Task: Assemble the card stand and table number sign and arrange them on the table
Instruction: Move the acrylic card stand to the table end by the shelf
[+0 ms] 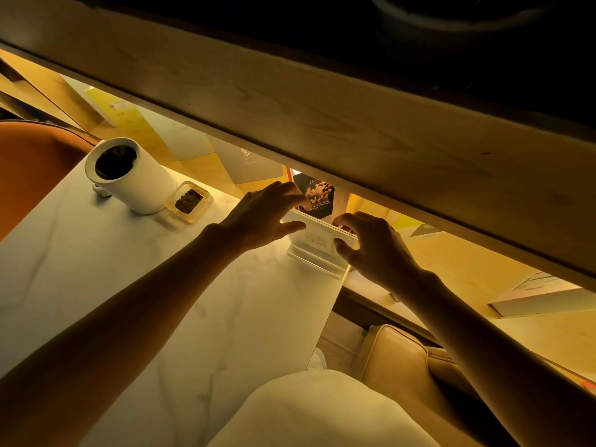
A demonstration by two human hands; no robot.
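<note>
A clear acrylic card stand (314, 245) with a pale printed card in it stands upright near the far right corner of the white marble table (135, 304). My left hand (264, 214) pinches the stand's top left corner between thumb and fingers. My right hand (371, 248) grips its right edge, thumb in front and fingers behind. The stand's clear base (317, 267) rests on the table top. A dark printed card (317, 196) stands just behind the stand, partly hidden by my left fingers.
A white cylindrical canister (129, 177) and a small amber glass dish with dark contents (189, 201) sit at the table's far left. A wooden shelf beam (354, 124) hangs low overhead. Papers lean on the back wall. A tan leather seat (406, 359) lies right of the table.
</note>
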